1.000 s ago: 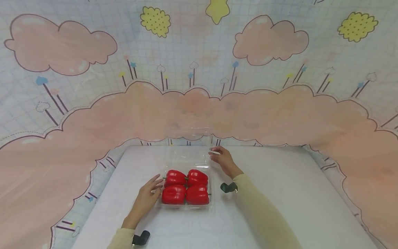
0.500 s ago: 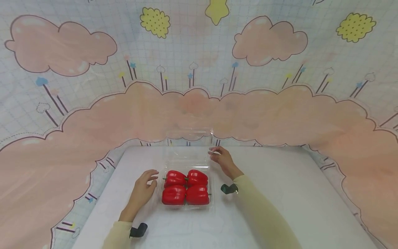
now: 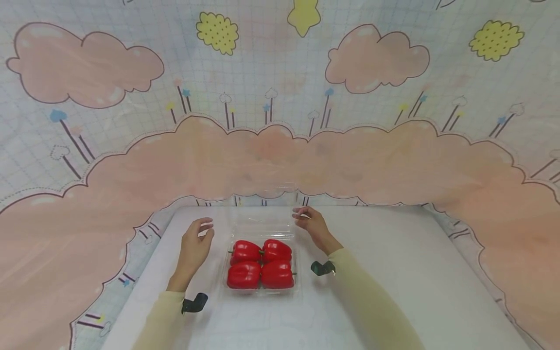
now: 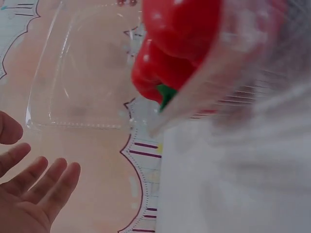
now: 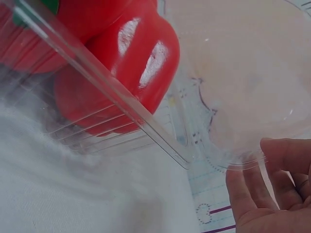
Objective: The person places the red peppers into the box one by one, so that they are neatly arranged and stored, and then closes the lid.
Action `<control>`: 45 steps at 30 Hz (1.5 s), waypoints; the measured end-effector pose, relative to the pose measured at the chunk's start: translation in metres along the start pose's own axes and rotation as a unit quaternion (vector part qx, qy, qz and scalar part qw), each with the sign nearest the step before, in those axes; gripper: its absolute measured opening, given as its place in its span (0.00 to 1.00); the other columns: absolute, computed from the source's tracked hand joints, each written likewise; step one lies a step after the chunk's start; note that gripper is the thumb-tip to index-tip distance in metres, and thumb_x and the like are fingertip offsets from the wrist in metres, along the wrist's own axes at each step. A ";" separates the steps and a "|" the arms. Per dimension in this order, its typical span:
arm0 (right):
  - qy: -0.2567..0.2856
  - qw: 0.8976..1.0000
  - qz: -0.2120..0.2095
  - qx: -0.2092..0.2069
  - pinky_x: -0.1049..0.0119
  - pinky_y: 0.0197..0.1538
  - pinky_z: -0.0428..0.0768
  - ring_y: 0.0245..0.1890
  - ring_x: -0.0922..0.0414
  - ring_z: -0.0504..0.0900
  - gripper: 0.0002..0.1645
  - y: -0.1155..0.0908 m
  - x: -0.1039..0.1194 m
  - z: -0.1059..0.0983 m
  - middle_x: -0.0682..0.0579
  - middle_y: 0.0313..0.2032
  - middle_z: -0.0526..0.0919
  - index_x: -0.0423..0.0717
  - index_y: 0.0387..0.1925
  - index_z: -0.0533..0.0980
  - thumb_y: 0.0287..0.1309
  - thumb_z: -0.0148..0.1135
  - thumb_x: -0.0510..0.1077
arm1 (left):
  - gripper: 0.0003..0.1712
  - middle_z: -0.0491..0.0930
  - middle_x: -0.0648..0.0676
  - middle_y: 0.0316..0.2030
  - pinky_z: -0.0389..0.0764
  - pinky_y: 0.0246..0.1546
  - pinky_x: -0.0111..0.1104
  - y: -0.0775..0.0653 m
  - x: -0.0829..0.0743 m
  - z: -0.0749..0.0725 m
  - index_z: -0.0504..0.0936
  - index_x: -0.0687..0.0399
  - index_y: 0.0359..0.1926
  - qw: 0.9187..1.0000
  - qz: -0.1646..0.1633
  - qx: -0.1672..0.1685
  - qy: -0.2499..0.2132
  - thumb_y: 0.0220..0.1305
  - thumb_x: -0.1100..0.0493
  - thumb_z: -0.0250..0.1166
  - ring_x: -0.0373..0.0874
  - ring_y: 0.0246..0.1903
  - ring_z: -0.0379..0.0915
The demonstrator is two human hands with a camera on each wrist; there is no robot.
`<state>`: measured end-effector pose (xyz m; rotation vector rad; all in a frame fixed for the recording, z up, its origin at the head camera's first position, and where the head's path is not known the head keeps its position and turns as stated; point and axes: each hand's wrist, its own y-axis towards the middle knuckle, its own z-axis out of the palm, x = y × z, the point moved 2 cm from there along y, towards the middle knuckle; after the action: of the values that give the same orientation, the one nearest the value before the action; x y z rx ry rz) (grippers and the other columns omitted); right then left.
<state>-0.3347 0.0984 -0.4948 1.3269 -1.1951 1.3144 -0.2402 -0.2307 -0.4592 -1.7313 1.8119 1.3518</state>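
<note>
A clear plastic clamshell box (image 3: pixel 262 291) sits at mid-table in the head view, with several red bell peppers (image 3: pixel 243 275) packed in its base. Its transparent lid (image 4: pixel 87 63) stands raised at the far side. At the lid's right edge is my right hand (image 3: pixel 312 225); in the right wrist view its thumb (image 5: pixel 279 148) and fingers pinch the rim, the fingers showing through the plastic. My left hand (image 3: pixel 196 246) hovers to the left of the box, apart from it, with fingers loosely extended and nothing held. A green stem (image 4: pixel 165 94) pokes out of one pepper.
The box stands on a white table (image 3: pixel 385 272). Behind the table hangs a printed cloth (image 3: pixel 367 155) with clouds, its lower part close to the table's far edge. A small black device (image 3: pixel 194 304) is strapped at each wrist.
My left hand has left the box's left side and moved away to the left and forward, towards the lid's level. My right hand stays at the lid's edge; the peppers have not moved.
</note>
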 end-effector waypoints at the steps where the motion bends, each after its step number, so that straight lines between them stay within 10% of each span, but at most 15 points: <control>1: 0.000 1.000 -0.003 0.001 0.51 0.68 0.74 0.64 0.48 0.77 0.07 -0.001 0.000 0.000 0.44 0.62 0.77 0.41 0.43 0.73 0.64 0.56 0.33 | 0.19 0.77 0.65 0.56 0.84 0.50 0.50 0.002 -0.002 -0.001 0.74 0.64 0.58 1.000 -0.004 -0.001 -0.007 0.68 0.65 0.55 0.61 0.55 0.79; 24: -0.052 0.997 -0.051 0.001 0.55 0.62 0.80 0.58 0.46 0.81 0.05 -0.014 0.002 -0.002 0.44 0.60 0.80 0.39 0.37 0.74 0.60 0.59 0.30 | 0.33 0.53 0.65 0.75 0.63 0.71 0.55 0.038 -0.033 -0.004 0.53 0.55 0.76 0.996 -0.021 0.072 -0.048 0.75 0.53 0.49 0.63 0.74 0.51; 45: -0.110 0.992 -0.063 0.002 0.53 0.62 0.80 0.60 0.48 0.79 0.09 -0.020 0.005 -0.006 0.49 0.57 0.83 0.45 0.40 0.77 0.59 0.63 0.33 | 0.28 0.68 0.63 0.68 0.78 0.60 0.52 0.037 -0.037 0.001 0.62 0.48 0.72 0.995 -0.009 0.085 -0.060 0.75 0.50 0.50 0.62 0.62 0.73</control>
<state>-0.3160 0.1071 -0.4885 1.5554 -1.2336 1.1041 -0.2653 -0.2131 -0.4165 -1.5423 1.7844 1.2278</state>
